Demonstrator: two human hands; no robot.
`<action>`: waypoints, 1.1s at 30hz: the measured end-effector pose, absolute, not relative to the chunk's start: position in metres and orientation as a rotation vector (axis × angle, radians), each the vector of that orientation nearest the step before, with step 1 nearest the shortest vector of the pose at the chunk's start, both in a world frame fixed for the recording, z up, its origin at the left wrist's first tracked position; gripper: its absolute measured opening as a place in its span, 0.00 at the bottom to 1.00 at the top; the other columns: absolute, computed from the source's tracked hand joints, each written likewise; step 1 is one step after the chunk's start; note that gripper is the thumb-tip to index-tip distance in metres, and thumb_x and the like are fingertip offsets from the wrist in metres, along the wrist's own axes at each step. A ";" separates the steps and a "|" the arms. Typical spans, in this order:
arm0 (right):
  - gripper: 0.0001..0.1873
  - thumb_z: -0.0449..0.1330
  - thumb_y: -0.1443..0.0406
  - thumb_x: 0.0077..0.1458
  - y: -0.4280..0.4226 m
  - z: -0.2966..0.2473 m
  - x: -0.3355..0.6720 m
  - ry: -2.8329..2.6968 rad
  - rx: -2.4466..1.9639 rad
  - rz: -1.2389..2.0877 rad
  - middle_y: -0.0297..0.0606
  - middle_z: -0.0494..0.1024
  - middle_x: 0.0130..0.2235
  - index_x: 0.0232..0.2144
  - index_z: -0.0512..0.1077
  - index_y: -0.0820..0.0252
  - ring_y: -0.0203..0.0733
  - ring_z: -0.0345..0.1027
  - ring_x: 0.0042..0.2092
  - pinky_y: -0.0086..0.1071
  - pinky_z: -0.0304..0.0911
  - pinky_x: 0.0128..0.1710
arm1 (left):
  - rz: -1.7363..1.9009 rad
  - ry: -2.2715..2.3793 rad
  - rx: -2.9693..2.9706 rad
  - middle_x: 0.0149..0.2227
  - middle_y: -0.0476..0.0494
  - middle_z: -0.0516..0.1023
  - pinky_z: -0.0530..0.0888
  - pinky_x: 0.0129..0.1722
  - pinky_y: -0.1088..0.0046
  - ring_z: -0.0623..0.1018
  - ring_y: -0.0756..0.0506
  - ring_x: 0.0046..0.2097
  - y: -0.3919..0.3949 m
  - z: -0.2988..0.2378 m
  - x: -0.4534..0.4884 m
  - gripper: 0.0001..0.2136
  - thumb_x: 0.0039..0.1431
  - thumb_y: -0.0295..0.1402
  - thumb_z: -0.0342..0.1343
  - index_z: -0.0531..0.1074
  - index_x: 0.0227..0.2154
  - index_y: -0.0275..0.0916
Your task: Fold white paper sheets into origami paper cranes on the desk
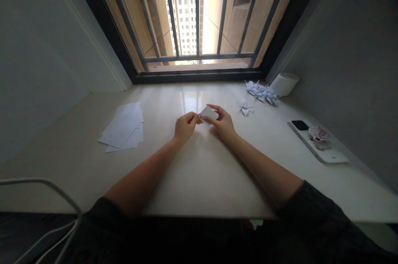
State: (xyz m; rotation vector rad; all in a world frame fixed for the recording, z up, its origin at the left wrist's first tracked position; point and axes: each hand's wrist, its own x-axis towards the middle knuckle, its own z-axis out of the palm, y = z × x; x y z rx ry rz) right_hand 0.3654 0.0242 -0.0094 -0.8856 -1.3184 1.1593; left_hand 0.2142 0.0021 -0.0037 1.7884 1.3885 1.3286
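A small folded piece of white paper (209, 112) is held up between my two hands, just above the pale sill. My left hand (185, 126) pinches its left corner between thumb and fingertips. On the other side, my right hand (223, 122) grips the paper with the thumb in front and the fingers along the top edge. Right of my hands lies a single folded paper crane (245, 109). Behind it, a heap of similar folded paper pieces (261, 92) rests near the window. Several loose sheets of white paper (122, 125) overlap on the left.
A white roll (283, 84) stands tilted at the back right corner. Near the right wall lies a phone (317, 141) with a round grip on its back. A white cable (40, 180) loops over the front left edge. The barred window (199, 76) closes off the back.
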 end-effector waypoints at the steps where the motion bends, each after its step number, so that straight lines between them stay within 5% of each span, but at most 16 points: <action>1: 0.31 0.68 0.56 0.36 0.024 -0.010 0.366 -1.329 -0.894 1.161 0.35 0.77 0.33 0.46 0.70 0.57 0.39 0.70 0.32 0.33 0.66 0.32 | 1.327 1.394 1.803 0.26 0.46 0.78 0.70 0.30 0.74 0.76 0.48 0.29 0.002 -0.003 0.214 0.15 0.57 0.43 0.50 0.73 0.25 0.39; 26: 0.30 0.65 0.52 0.41 0.031 -0.012 0.371 -1.182 -1.007 1.104 0.35 0.77 0.23 0.44 0.72 0.63 0.38 0.69 0.27 0.34 0.65 0.32 | 1.298 1.484 1.740 0.28 0.46 0.79 0.71 0.30 0.75 0.79 0.47 0.32 0.004 -0.005 0.214 0.14 0.57 0.43 0.50 0.73 0.26 0.38; 33: 0.24 0.61 0.52 0.45 0.036 -0.020 0.371 -1.083 -1.039 0.931 0.25 0.64 0.16 0.41 0.72 0.62 0.33 0.60 0.22 0.30 0.61 0.27 | 1.196 1.392 1.784 0.29 0.44 0.80 0.71 0.31 0.75 0.78 0.48 0.32 0.003 -0.005 0.217 0.15 0.56 0.44 0.51 0.73 0.26 0.37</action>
